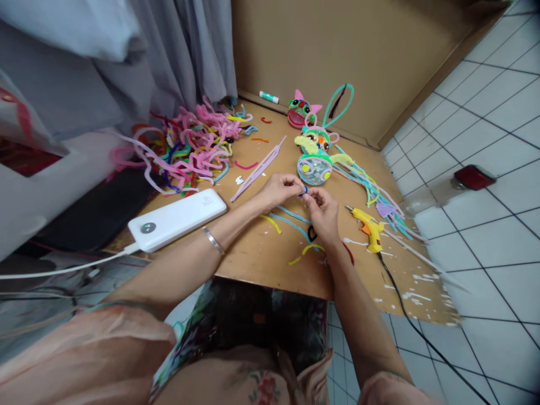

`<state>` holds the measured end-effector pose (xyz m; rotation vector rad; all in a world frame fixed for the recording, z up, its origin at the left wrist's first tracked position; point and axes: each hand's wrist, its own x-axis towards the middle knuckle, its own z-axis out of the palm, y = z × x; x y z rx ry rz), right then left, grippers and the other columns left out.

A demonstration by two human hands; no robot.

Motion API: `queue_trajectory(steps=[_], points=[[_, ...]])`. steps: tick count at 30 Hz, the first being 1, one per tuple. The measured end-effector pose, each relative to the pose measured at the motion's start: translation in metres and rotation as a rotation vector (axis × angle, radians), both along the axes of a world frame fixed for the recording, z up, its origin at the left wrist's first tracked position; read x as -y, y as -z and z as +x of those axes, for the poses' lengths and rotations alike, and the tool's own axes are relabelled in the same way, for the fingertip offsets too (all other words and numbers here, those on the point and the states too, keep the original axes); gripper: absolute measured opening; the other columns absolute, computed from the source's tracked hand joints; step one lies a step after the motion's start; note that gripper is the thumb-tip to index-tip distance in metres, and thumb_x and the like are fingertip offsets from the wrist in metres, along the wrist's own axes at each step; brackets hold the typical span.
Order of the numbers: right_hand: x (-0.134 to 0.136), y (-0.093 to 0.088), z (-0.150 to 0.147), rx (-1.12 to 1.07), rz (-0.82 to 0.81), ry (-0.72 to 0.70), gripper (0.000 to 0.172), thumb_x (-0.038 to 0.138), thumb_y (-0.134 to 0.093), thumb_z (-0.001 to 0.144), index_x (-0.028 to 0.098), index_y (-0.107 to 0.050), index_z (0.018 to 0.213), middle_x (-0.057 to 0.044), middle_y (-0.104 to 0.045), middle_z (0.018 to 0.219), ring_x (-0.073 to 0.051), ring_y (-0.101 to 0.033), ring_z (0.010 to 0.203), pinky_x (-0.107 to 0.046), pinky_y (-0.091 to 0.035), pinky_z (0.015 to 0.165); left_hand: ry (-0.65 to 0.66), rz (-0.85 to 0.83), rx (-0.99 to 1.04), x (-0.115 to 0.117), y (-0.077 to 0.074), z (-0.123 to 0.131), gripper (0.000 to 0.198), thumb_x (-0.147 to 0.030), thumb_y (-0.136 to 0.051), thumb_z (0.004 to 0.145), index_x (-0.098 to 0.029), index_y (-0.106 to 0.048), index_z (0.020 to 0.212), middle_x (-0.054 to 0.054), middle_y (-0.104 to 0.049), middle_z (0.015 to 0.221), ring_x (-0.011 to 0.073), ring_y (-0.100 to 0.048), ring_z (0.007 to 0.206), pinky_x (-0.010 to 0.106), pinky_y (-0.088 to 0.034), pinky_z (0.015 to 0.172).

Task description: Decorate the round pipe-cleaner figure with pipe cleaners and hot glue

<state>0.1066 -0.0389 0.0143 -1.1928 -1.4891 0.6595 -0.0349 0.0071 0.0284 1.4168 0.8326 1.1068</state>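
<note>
Hanging at the upper left of the frame, a gray curtain (169, 56) falls behind a tangled pile of fuzzy stems (194, 140), mostly pink, with yellow, blue and red among them. Below the pile, at center left, a white power bank (181, 222) lies at a slant with a white cable (84, 268) plugged into its near end.

Toward the middle, several pale purple stems (257, 171) lie side by side on the brown tabletop (253, 259), and a glue stick (269, 97) rests at the upper center. At the center of the frame, the left hand (280, 189), a silver bracelet (213, 241) on its wrist, pinches a small blue piece (304, 191) at the fingertips. The right hand (323, 211) grips the same piece from the other side, its fingers curled; the piece is partly hidden. Below the hands lie 2 light blue stems (294, 214) and short yellow pieces (312, 246).

Above the hands stand 2 figures: a red-and-green head (298, 112) with pink ears and, in front of it, a green-rimmed figure (314, 169) with a clear, rounded lower part. To the right, a loose bundle of stems (360, 177) trails across the tabletop. At center right, a yellow glue gun (371, 228) lies beside the right hand, its black cord (395, 291) running toward the lower right, near white tiles (464, 112).
</note>
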Motion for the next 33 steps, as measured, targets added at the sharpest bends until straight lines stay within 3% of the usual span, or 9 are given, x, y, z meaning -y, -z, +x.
queue_trajectory(steps=[7, 11, 15, 20, 23, 26, 28, 33], points=[[0.001, -0.002, 0.0, 0.116, -0.04, 0.037, 0.008, 0.028, -0.055, 0.078, 0.021, -0.058, 0.074, 0.005, -0.054, 0.064, -0.012, -0.047, 0.062, -0.025, -0.036, 0.062, -0.027, 0.297, -0.242, 0.002, 0.003, -0.003, 0.009, -0.02, -0.058, 0.067, -0.014, -0.061, 0.061, -0.004, -0.05, 0.057, 0.0076, -0.041, 0.056, 0.022, -0.032, 0.057], [-0.006, 0.001, 0.002, -0.041, -0.123, -0.047, 0.013, 0.033, -0.057, 0.073, 0.021, -0.054, 0.067, 0.006, -0.046, 0.058, -0.01, -0.039, 0.055, -0.024, -0.032, 0.056, -0.069, 0.506, -0.349, 0.002, 0.006, -0.004, 0.012, -0.02, -0.058, 0.07, -0.016, -0.057, 0.059, -0.001, -0.051, 0.061, 0.0102, -0.043, 0.06, 0.024, -0.033, 0.06], [-0.009, -0.001, 0.004, -0.211, -0.247, -0.119, 0.023, 0.041, -0.064, 0.066, 0.021, -0.053, 0.064, 0.006, -0.045, 0.054, -0.008, -0.036, 0.05, -0.023, -0.031, 0.05, -0.172, 0.604, -0.408, -0.008, 0.013, -0.007, 0.012, -0.018, -0.055, 0.073, -0.017, -0.056, 0.061, 0.001, -0.054, 0.065, 0.0124, -0.044, 0.063, 0.025, -0.034, 0.063], [-0.005, -0.006, 0.004, -0.274, -0.283, -0.128, 0.029, 0.045, -0.071, 0.065, 0.021, -0.056, 0.07, 0.006, -0.052, 0.056, -0.007, -0.042, 0.049, -0.022, -0.037, 0.05, -0.377, 0.503, -0.42, -0.012, 0.009, -0.014, 0.02, -0.018, -0.047, 0.081, -0.017, -0.054, 0.063, 0.0, -0.051, 0.062, 0.0127, -0.041, 0.061, 0.026, -0.032, 0.063], [-0.005, -0.006, 0.003, -0.287, -0.267, -0.111, 0.032, 0.048, -0.073, 0.065, 0.021, -0.057, 0.072, 0.006, -0.055, 0.056, -0.007, -0.045, 0.049, -0.021, -0.038, 0.051, -0.347, 0.439, -0.431, -0.006, 0.005, -0.012, 0.026, -0.025, -0.049, 0.086, -0.016, -0.055, 0.062, 0.0, -0.051, 0.062, 0.012, -0.039, 0.059, 0.025, -0.031, 0.062], [-0.006, -0.003, 0.003, -0.274, -0.219, -0.052, 0.032, 0.048, -0.072, 0.066, 0.021, -0.055, 0.07, 0.006, -0.055, 0.057, -0.007, -0.044, 0.05, -0.021, -0.038, 0.051, -0.335, 0.484, -0.38, -0.002, 0.006, -0.009, 0.009, -0.021, -0.057, 0.079, -0.015, -0.065, 0.08, 0.003, -0.062, 0.079, 0.0115, -0.046, 0.063, 0.024, -0.035, 0.064], [-0.007, -0.001, 0.004, -0.231, -0.176, -0.015, 0.03, 0.047, -0.069, 0.069, 0.021, -0.054, 0.07, 0.006, -0.053, 0.057, -0.008, -0.043, 0.051, -0.022, -0.036, 0.052, -0.321, 0.505, -0.35, 0.0, 0.006, -0.007, 0.019, -0.015, -0.057, 0.074, -0.016, -0.068, 0.089, 0.004, -0.065, 0.087, 0.0113, -0.049, 0.064, 0.023, -0.037, 0.065], [-0.004, 0.001, 0.004, -0.015, -0.038, 0.08, 0.021, 0.04, -0.059, 0.079, 0.022, -0.051, 0.072, 0.006, -0.046, 0.059, -0.01, -0.041, 0.055, -0.023, -0.034, 0.055, -0.181, 0.38, -0.352, 0.007, 0.005, 0.0, 0.017, -0.021, -0.057, 0.075, -0.015, -0.072, 0.078, 0.001, -0.063, 0.067, 0.0101, -0.047, 0.058, 0.023, -0.034, 0.058]])
